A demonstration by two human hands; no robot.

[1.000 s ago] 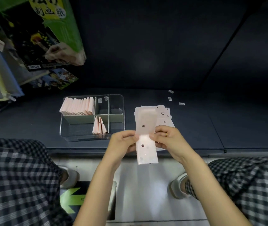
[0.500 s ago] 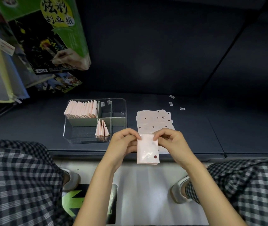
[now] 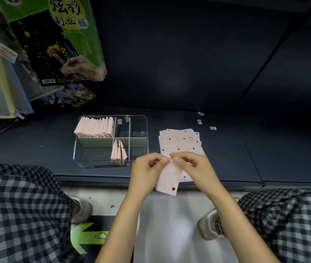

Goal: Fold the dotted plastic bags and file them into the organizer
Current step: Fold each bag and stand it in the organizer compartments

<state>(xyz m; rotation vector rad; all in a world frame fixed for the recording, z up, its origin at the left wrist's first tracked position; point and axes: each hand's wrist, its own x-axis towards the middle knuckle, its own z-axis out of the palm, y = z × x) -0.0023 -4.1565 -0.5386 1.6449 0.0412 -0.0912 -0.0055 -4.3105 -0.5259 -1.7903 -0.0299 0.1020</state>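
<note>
Both hands meet above the front edge of the dark shelf (image 3: 37, 149): the left hand (image 3: 147, 171) and the right hand (image 3: 194, 168) pinch the top of 1 folded pink dotted bag (image 3: 168, 179), which hangs tilted between them. Behind it lies the stack of flat dotted bags (image 3: 181, 141). To the left stands the clear organizer (image 3: 143, 130), with a row of folded bags (image 3: 95, 127) in its rear left compartment and 2 folded bags (image 3: 119, 150) upright in the front.
</note>
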